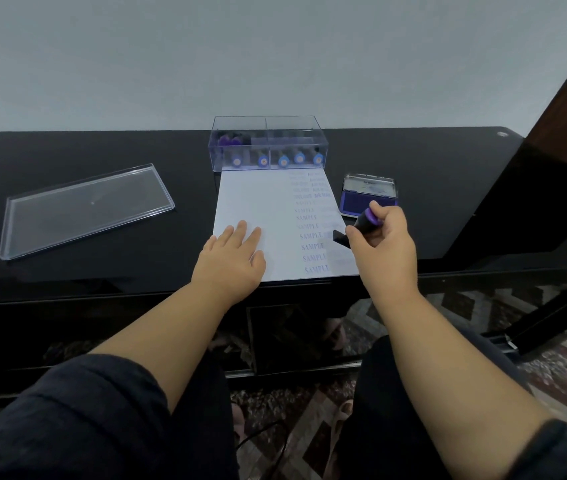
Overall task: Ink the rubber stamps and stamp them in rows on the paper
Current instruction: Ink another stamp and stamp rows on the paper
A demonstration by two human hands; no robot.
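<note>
Right now my right hand (384,233) grips the stamp (358,227), its long axis tilted toward 8 o'clock over the paper (258,195); my left hand (233,258) lies flat there.

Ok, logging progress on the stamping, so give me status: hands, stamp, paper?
Left hand flat on paper. Right hand grips purple-handled stamp at the sheet's right edge. SAMPLE column printed. Ink pad open; nothing in the way.
</note>
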